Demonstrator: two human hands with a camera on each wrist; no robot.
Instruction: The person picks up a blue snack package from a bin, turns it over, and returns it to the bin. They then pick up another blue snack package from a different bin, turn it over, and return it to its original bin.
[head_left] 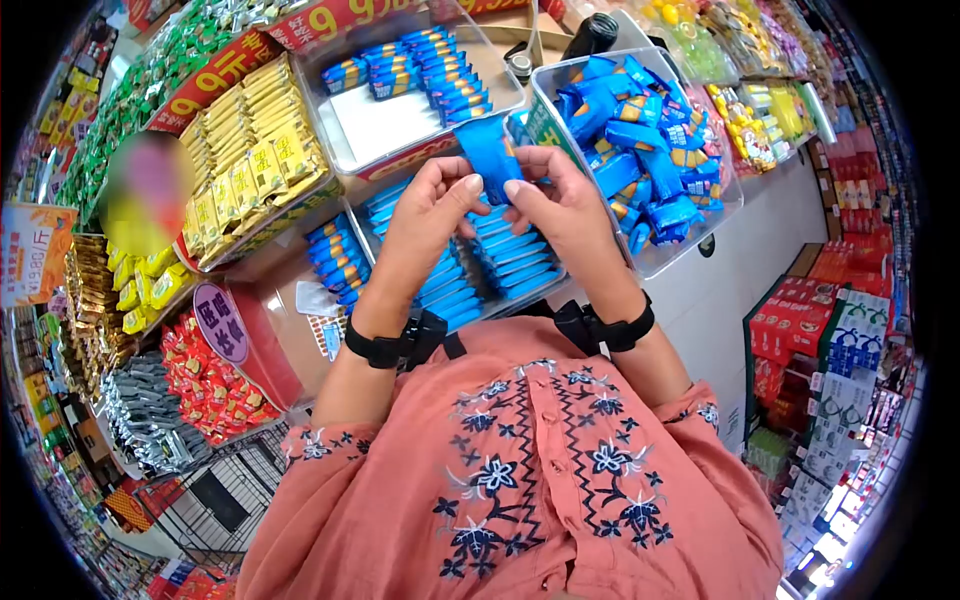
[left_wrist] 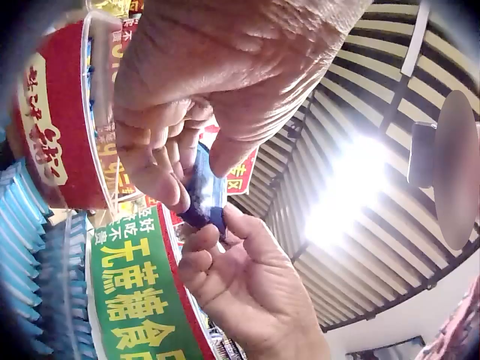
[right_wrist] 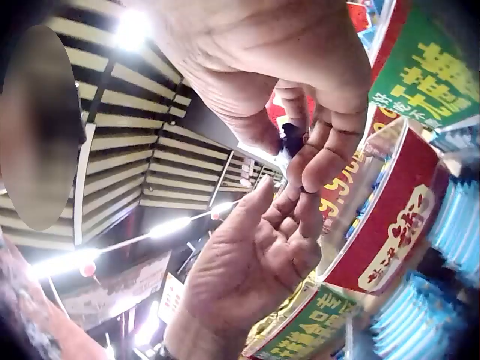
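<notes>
Both hands meet over the shelf, around one shiny blue snack packet [head_left: 487, 155]. From the left side, my left hand [head_left: 436, 215] pinches its lower edge, with the thumb on top and the fingers curled. My right hand [head_left: 568, 208] grips the other side between thumb and bent fingers. The left wrist view shows the packet [left_wrist: 208, 186] between the fingers of both hands. Seen from the right wrist, only a dark bit of the packet [right_wrist: 291, 139] shows; fingers hide the rest. Below the hands, rows of blue packets [head_left: 510, 255] stand on edge in a bin.
To the right is a clear bin [head_left: 655, 268] heaped with loose blue packets. Ahead, a clear bin [head_left: 375, 125] has packets in neat rows at its back. Yellow packets [head_left: 262, 165] fill the bin on the left. A wire cart [head_left: 215, 500] stands at lower left, stacked red boxes [head_left: 790, 320] at right.
</notes>
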